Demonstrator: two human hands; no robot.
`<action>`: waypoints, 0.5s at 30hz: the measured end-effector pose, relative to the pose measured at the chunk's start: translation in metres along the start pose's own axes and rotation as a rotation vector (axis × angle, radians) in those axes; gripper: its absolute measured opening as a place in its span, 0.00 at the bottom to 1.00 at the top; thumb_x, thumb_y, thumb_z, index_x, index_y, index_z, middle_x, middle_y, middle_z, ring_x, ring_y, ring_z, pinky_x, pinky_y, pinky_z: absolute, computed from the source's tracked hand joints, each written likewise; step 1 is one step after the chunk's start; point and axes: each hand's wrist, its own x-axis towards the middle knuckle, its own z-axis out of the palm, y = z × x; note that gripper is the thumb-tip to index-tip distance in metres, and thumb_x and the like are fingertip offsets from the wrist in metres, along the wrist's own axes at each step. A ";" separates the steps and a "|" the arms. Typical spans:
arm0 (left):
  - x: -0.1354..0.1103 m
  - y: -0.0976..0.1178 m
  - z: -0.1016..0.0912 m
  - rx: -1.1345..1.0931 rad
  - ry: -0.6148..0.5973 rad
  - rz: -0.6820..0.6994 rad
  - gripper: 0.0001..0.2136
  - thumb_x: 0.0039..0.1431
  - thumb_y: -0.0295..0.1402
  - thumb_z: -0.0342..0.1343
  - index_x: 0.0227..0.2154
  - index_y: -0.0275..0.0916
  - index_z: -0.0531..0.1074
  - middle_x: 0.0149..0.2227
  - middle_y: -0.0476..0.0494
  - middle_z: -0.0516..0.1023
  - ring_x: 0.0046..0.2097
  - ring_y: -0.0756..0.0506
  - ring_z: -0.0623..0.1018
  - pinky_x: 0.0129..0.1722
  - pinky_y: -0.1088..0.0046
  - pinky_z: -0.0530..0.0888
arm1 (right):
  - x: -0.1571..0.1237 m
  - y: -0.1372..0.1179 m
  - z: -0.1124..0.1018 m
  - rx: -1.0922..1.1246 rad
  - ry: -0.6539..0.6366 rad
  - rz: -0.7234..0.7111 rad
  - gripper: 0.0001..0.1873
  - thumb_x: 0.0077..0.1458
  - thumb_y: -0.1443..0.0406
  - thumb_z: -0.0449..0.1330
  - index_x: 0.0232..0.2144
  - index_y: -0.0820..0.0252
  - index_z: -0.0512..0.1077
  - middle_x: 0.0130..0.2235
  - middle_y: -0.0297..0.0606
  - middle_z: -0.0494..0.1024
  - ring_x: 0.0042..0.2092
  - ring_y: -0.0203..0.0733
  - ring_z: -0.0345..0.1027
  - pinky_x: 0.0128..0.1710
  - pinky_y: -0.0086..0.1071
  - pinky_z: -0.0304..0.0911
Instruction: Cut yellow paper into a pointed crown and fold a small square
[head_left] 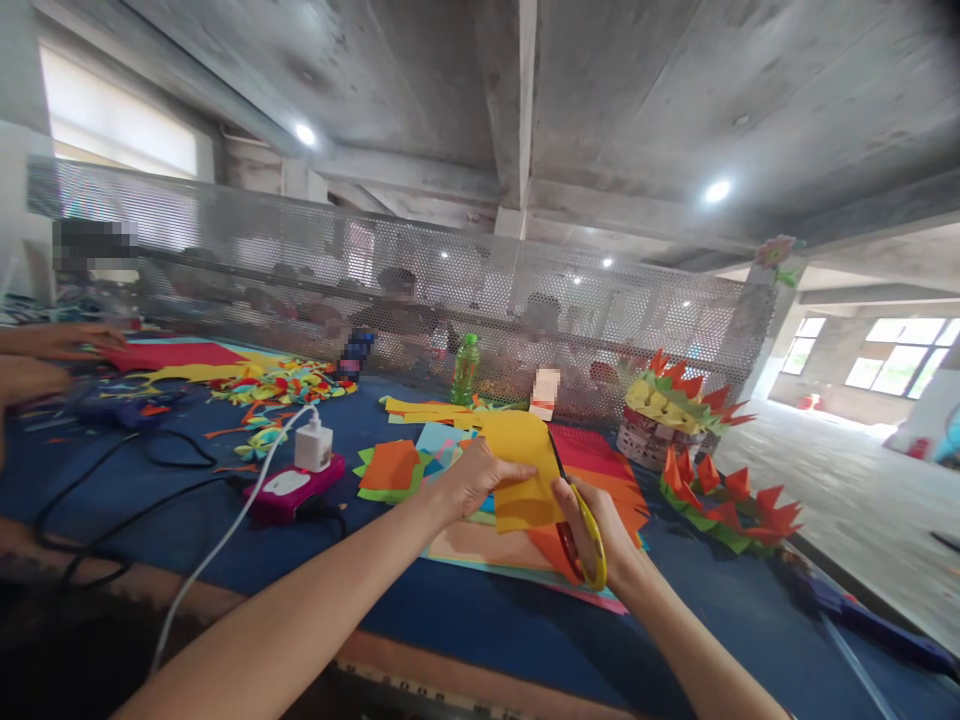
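Observation:
My left hand (480, 478) pinches the left edge of a yellow paper sheet (525, 500), its index finger stretched across the surface. In my right hand (600, 525) is a pair of scissors (594, 545) with yellow-edged handles. Their dark blades reach up along the right edge of the yellow sheet; I cannot tell how far apart the blades are. Beneath lies a stack of coloured paper, with red sheets (592, 452) at the right and a peach sheet (480, 545) in front. Small orange and green squares (390, 468) of paper lie left of my left hand.
A magenta power strip (296, 490) with a white charger (313, 444) and cables sits left. Behind are a green bottle (466, 370) and paper scraps (281, 382). Folded-paper flowers (731, 505) and a blue glue gun (862, 615) lie right. Another person's hand (82, 342) is far left.

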 end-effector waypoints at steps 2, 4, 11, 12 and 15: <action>0.000 0.000 0.000 0.000 0.005 -0.003 0.20 0.33 0.27 0.72 0.35 0.38 0.80 0.37 0.42 0.83 0.39 0.39 0.81 0.41 0.66 0.75 | 0.001 -0.002 0.000 -0.004 0.010 0.002 0.28 0.61 0.42 0.46 0.24 0.58 0.61 0.14 0.29 0.65 0.16 0.33 0.58 0.16 0.26 0.48; 0.001 -0.001 -0.001 0.000 0.007 0.003 0.20 0.33 0.27 0.72 0.36 0.37 0.79 0.37 0.41 0.83 0.40 0.39 0.81 0.42 0.66 0.74 | 0.001 -0.006 -0.001 -0.006 0.027 0.018 0.28 0.60 0.42 0.47 0.23 0.57 0.61 0.13 0.28 0.64 0.15 0.33 0.57 0.15 0.26 0.48; 0.005 -0.005 -0.004 0.002 -0.012 0.049 0.21 0.34 0.28 0.72 0.37 0.37 0.79 0.37 0.39 0.83 0.44 0.37 0.80 0.42 0.65 0.74 | 0.002 -0.013 -0.001 0.086 -0.016 0.076 0.25 0.59 0.44 0.51 0.23 0.57 0.63 0.12 0.27 0.65 0.13 0.34 0.59 0.14 0.26 0.52; 0.004 -0.004 -0.003 0.004 -0.010 0.054 0.21 0.34 0.28 0.72 0.36 0.37 0.79 0.37 0.39 0.83 0.44 0.37 0.79 0.42 0.65 0.74 | 0.003 -0.012 -0.001 0.084 -0.012 0.071 0.25 0.60 0.45 0.51 0.23 0.57 0.62 0.12 0.27 0.64 0.14 0.34 0.59 0.15 0.26 0.52; 0.002 -0.001 0.000 0.001 0.001 0.056 0.21 0.33 0.28 0.73 0.36 0.38 0.79 0.37 0.39 0.83 0.45 0.36 0.79 0.41 0.66 0.74 | 0.003 -0.009 -0.002 0.036 0.020 0.023 0.25 0.60 0.46 0.51 0.23 0.57 0.62 0.13 0.28 0.65 0.16 0.34 0.60 0.16 0.26 0.53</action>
